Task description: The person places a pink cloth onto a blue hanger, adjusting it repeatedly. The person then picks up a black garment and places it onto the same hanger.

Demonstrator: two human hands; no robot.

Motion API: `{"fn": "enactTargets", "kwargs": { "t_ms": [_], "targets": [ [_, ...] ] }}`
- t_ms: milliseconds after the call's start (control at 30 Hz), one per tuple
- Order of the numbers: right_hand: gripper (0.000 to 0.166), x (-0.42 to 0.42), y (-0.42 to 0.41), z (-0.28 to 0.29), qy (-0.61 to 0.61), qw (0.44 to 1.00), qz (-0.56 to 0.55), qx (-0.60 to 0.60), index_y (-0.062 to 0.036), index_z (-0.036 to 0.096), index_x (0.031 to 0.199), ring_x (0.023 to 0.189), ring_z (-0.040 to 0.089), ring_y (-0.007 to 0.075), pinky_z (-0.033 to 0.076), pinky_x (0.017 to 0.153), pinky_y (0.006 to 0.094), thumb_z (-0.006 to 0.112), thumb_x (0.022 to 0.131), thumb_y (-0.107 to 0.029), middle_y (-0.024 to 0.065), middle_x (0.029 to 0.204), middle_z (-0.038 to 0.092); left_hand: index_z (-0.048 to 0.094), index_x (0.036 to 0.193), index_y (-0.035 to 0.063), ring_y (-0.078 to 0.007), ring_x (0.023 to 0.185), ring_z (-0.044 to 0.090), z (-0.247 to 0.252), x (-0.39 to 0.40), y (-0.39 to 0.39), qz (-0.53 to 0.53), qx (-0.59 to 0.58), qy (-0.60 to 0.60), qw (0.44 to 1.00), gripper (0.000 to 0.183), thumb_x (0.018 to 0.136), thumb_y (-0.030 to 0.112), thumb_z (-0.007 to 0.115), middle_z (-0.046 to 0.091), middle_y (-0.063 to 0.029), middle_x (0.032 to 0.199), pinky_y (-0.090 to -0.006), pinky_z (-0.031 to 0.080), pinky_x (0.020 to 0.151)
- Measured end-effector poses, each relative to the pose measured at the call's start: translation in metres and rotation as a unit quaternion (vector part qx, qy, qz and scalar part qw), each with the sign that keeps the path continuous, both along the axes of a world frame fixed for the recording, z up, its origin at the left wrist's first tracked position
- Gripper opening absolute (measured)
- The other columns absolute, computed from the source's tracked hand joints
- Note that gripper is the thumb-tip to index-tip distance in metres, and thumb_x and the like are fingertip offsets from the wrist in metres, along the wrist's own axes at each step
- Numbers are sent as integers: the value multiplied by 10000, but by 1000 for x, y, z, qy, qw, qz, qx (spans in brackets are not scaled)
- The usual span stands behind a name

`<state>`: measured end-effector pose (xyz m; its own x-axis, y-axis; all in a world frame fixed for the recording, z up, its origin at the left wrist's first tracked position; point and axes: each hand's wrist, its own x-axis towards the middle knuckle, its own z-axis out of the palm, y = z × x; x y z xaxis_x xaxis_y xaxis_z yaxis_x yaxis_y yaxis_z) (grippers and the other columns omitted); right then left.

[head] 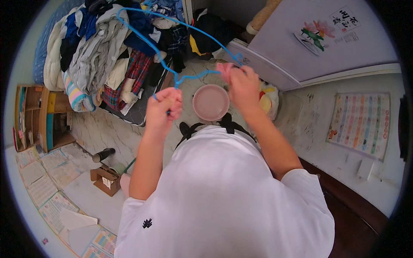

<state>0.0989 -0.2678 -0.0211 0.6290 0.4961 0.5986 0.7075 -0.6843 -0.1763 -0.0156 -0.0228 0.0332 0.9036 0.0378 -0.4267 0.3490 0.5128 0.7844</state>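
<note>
A long blue hanger-like loop stretches from my hands towards the top left, over the heaped clothes. My left hand is closed around its lower end, just below where the strands meet. My right hand grips a small pink cloth against the blue strand at the loop's right side. Motion blurs both hands. On the floor between and beyond them is a round pink basin.
Clothes and bedding are heaped on a dark mattress at upper left. A wooden shelf and an open cardboard box are at left. A pale cabinet panel stands at upper right, with a bag below it.
</note>
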Motion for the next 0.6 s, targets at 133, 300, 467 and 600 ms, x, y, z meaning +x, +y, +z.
{"fn": "enactTargets", "kwargs": {
  "t_ms": [133, 300, 467, 600],
  "targets": [
    [389, -21, 54, 35, 56, 990, 65, 115, -78, 670, 1120, 1027, 598, 316, 503, 830, 441, 693, 731, -85, 39, 1081, 684, 610, 886, 19, -58, 548, 387, -17, 14, -35, -20, -11, -8, 1000, 214, 1005, 197, 626, 479, 23, 684, -214, 294, 494],
    [435, 10, 0, 14, 46, 995, 68, 55, -44, 672, 1130, 977, 607, 342, 530, 843, 422, 700, 695, -40, 83, 1091, 693, 624, 870, 6, -49, 557, 407, 13, 2, -13, 56, -23, -12, 998, 211, 1000, 173, 624, 487, 32, 665, -212, 267, 480],
    [436, 9, -14, -6, -2, 999, 25, 36, -36, 687, 1143, 1002, 603, 329, 541, 841, 398, 699, 708, -40, 66, 1102, 690, 617, 900, 15, -49, 542, 395, -6, -7, -2, 43, -36, -33, 998, 172, 991, 161, 633, 477, 34, 673, -207, 288, 470],
    [434, -23, 40, 38, 35, 991, 104, 75, -30, 666, 1135, 1053, 583, 331, 537, 852, 401, 712, 704, -49, 71, 1105, 671, 633, 882, 21, -52, 550, 398, -17, 2, -50, -6, 42, -8, 999, 199, 1011, 171, 618, 489, 34, 673, -222, 282, 481]
  ]
}}
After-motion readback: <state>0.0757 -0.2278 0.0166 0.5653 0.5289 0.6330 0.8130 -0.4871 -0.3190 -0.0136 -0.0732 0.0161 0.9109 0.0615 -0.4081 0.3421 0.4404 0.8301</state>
